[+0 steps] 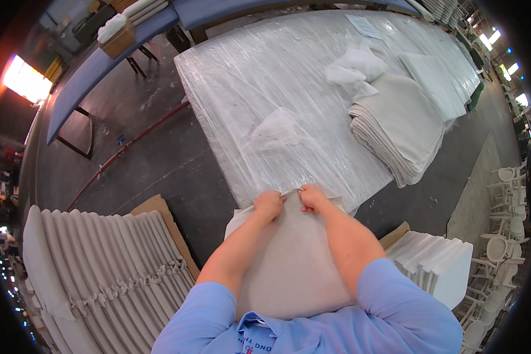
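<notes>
A beige fabric cushion cover (pixel 295 259) stands on edge against my body, its top edge at the near edge of the plastic-covered table (pixel 259 76). My left hand (pixel 268 204) grips the top edge of the cover on the left. My right hand (pixel 312 197) pinches the same edge just to the right, the two hands almost touching. White filling shows at the cover's upper left corner (pixel 240 216).
A stack of folded beige covers (pixel 398 133) and loose white stuffing (pixel 354 71) lie on the table. Rows of finished cushions (pixel 106 265) lie at lower left, white foam slabs (pixel 436 262) at lower right, white chairs (pixel 504 236) at far right.
</notes>
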Tool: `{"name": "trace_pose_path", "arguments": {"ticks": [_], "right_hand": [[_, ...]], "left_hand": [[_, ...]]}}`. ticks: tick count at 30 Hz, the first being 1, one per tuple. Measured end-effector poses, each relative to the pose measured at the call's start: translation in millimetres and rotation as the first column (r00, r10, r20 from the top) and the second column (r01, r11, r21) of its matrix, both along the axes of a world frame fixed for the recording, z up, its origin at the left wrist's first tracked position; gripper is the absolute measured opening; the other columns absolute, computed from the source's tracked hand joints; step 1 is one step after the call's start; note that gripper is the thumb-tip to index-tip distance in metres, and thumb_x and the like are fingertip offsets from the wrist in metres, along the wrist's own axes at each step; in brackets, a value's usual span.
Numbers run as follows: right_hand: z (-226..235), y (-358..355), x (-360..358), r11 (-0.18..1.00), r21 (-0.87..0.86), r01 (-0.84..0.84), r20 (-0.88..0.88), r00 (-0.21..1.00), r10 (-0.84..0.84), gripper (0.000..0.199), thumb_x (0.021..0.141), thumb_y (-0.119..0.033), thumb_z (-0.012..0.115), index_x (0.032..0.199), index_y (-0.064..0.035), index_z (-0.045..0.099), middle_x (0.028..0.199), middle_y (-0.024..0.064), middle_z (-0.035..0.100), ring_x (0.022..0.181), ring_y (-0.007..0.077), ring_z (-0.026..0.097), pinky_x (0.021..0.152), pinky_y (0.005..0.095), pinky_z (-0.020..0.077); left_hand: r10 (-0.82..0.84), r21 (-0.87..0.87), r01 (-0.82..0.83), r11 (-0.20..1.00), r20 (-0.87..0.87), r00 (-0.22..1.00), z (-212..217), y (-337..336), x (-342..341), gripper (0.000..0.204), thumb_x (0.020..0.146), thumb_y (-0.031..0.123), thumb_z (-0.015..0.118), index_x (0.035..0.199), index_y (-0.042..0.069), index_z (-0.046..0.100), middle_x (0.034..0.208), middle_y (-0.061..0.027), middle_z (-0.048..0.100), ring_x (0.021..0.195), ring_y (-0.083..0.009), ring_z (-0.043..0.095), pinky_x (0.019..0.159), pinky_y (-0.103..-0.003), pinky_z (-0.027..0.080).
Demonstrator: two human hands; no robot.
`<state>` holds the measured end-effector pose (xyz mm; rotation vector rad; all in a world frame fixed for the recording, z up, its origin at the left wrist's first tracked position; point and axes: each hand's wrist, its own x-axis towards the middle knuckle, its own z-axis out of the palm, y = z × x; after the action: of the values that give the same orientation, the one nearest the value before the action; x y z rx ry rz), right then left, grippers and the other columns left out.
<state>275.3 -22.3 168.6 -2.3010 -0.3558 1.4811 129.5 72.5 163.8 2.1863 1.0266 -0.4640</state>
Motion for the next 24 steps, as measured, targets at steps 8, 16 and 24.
{"name": "trace_pose_path", "arguments": {"ticks": [8,16,24], "right_hand": [[-30,-8,-29,0.979,0.194,0.067,0.500,0.852,-0.157,0.026,0.097,-0.030,0.060,0.103,-0.0062,0.070,0.100,0.0233,0.071,0.099,0.0454,0.066,0.086,0.0526,0.0503],[-57,-11,-23,0.936,0.351,-0.008,0.585,0.782,-0.213,0.024,0.096,-0.028,0.061,0.094,-0.0050,0.069,0.086,0.0235,0.069,0.084,0.0480,0.065,0.074,0.0547,0.0488],[-45,-21,-6,0.910,0.408,-0.073,0.493,0.856,-0.152,0.024,0.095,-0.028,0.063,0.096,-0.0050,0.071,0.086,0.0224,0.071,0.085,0.0444,0.068,0.076,0.0515,0.0519]], "left_hand": [[0.063,0.232,-0.111,0.966,0.204,0.977,-24,-24,3,0.029,0.100,0.031,0.055,0.095,0.006,0.068,0.094,-0.0180,0.073,0.092,-0.0395,0.070,0.082,-0.052,0.052],[0.091,0.233,-0.171,0.957,0.318,0.944,-42,-27,13,0.026,0.099,0.029,0.057,0.087,0.007,0.063,0.087,-0.0158,0.071,0.084,-0.0385,0.069,0.074,-0.052,0.052],[-0.096,0.179,0.051,0.983,0.251,0.963,-17,-9,-6,0.033,0.095,0.042,0.062,0.093,0.009,0.069,0.092,-0.0155,0.072,0.091,-0.0377,0.068,0.084,-0.051,0.049]]}}
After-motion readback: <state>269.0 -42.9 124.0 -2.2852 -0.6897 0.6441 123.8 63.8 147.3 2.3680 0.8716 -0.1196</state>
